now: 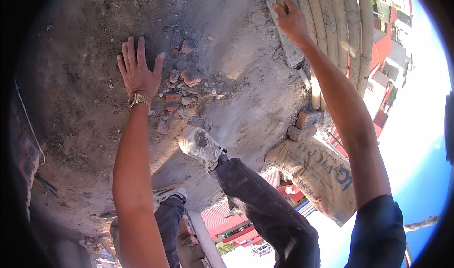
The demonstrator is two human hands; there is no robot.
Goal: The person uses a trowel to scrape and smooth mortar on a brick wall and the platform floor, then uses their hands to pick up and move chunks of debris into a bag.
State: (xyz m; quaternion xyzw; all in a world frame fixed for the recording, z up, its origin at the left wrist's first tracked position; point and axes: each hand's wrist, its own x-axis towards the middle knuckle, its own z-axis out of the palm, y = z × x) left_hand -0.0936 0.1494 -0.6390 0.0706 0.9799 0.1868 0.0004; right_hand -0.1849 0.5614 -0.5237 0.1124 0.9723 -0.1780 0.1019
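Note:
My left hand (140, 71), with a gold-coloured watch (139, 99) at its wrist, lies with fingers spread against the dusty grey-brown ground (85, 74). Broken red brick pieces (191, 77) and small stones are to the right of its thumb. At the upper right, my right hand (292, 23) is closed at the top end of a long, flat, cement-crusted float (289, 48). Its fingers curl around what looks like the handle, mostly hidden by the hand. The float rests along the ground's edge, beside bamboo poles (338, 26).
Bricks (307, 120) sit by a short white pipe (303, 77). A brown paper sack (312, 171) lies right of my legs. My dusty white shoe (202, 145) stands near the rubble. Beyond the edge are red roofs (227, 218) far below. A thin cable (32, 121) hangs left.

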